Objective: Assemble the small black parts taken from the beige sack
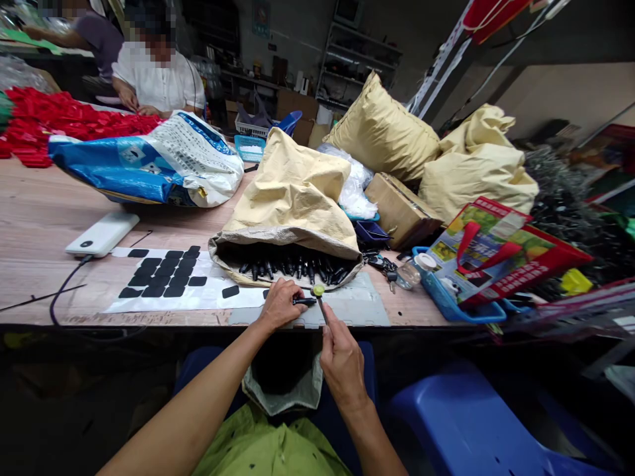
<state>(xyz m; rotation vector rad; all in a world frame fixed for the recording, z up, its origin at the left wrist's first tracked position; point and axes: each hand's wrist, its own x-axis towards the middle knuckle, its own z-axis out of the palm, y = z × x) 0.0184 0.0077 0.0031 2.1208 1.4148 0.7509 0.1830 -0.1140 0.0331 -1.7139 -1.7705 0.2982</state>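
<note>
At the front edge of the table, my left hand point(284, 304) pinches a small black cylindrical part point(305, 301) lying level over a grey sheet point(364, 303). My right hand point(344, 363) is closed around the handle of a small hammer-like tool point(318, 291). Its round yellow-green head is at the right end of the part; whether they touch I cannot tell. Just beyond my hands, a beige sack point(292, 178) lies with its mouth towards me, and several similar black parts point(297, 266) show inside it. Below the edge, an open bag point(282, 390) hangs between my arms.
Black rounded pads point(166, 271) lie in rows on white paper at left, near a white power bank point(102, 235) with a cable. A blue-white bag point(153, 158) stands behind. Keys point(391, 281) and a blue basket point(446, 301) are at right. Two people sit across the table.
</note>
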